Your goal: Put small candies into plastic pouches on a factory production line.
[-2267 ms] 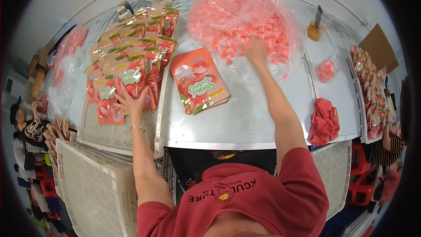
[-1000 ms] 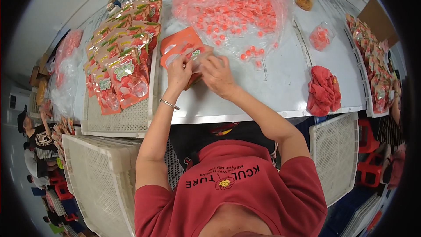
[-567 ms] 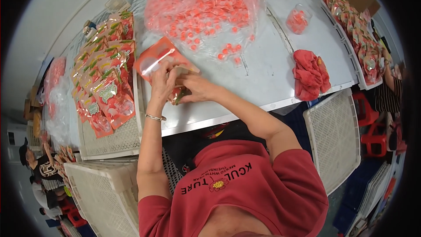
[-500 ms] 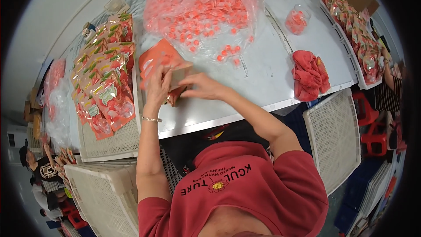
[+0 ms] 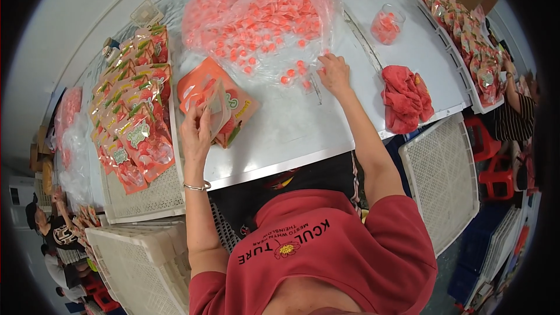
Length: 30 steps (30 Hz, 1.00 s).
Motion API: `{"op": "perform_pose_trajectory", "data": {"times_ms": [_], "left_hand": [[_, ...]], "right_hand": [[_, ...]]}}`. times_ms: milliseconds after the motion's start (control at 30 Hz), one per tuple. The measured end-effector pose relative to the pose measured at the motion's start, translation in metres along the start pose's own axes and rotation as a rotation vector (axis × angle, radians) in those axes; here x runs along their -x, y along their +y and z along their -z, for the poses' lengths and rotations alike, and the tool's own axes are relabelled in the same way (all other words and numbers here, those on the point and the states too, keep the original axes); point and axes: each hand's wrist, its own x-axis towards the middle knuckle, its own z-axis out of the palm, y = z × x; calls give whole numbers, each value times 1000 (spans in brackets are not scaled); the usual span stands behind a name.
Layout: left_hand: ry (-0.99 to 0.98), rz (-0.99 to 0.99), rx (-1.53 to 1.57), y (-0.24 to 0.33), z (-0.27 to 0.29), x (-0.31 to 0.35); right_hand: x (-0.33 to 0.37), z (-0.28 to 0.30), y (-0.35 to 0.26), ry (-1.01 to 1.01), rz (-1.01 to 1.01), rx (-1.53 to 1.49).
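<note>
Printed pouch (image 5: 220, 108) gripped by left hand (image 5: 197, 128); right hand (image 5: 336, 76) positioned beside pink packets (image 5: 301, 70), its grip not discernible.

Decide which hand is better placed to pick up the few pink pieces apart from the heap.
Probably the right: the right hand is close beside those pieces, while the left hand holds a pouch.

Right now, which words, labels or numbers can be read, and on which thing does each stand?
I do not copy wording; it stands here:
Shirt: large black lettering, readable.
Flat pouches: green and yellow lettering, partly covered.
Left pouches: green lettering, some too small.
Right pouches: too small.
</note>
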Motion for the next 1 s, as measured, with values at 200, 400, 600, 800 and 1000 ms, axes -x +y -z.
{"op": "perform_pose_trajectory", "data": {"times_ms": [200,400,600,800,1000], "left_hand": [[-32,28,44,24,-5,-3],[20,67,314,44,11,6],[144,33,324,47,18,16],[202,27,337,43,28,25],[114,24,369,48,20,27]], "right_hand": [[5,-43,-52,159,240,-122],[68,-40,-61,-101,369,-83],[60,18,-29,18,93,-679],[7,110,29,278,-241,-1502],[17,-15,43,29,69,-613]]}}
